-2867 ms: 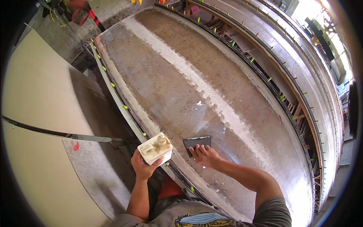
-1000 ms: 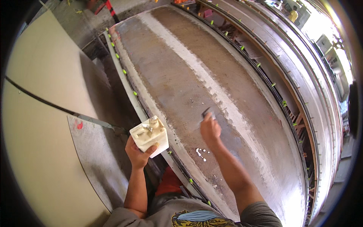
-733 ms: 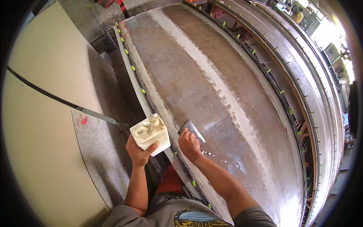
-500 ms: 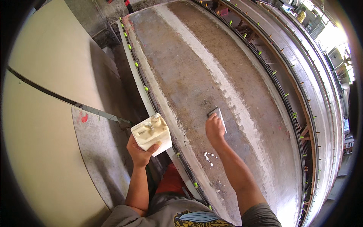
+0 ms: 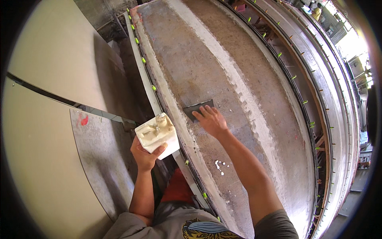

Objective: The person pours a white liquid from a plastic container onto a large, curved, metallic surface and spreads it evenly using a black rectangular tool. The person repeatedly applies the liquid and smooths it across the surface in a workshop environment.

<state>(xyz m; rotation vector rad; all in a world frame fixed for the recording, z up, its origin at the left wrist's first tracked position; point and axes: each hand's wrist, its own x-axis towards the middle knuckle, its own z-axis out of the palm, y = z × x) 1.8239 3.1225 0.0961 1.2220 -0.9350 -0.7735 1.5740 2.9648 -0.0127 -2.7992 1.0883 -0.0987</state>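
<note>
My left hand [image 5: 146,153] grips a boxy white plastic jug [image 5: 169,140] beside the near-left edge of the long panel. The jug's short neck and moulded handle face up, and my thumb lies along its side. My right hand [image 5: 211,121] reaches over the panel and holds a thin, dark grey flat scraper [image 5: 193,108] against its surface, fingers laid over the scraper's top. The scraper lies near the left edge of the brown, smeared panel [image 5: 223,44]. White drops [image 5: 219,166] dot the panel nearer my body. Whether my right thumb is under the scraper is hidden.
A pale band [image 5: 238,79] runs lengthwise along the panel. Green clips [image 5: 153,87] line its left edge, with more along the right. Large cream sheets [image 5: 47,147] and a stained grey sheet [image 5: 103,159] stand at left. Further long curved panels [image 5: 338,99] lie at right.
My right hand and the scraper have swept left across the panel, toward its left edge, and the scraper has turned. My left hand with the jug has shifted slightly up and left.
</note>
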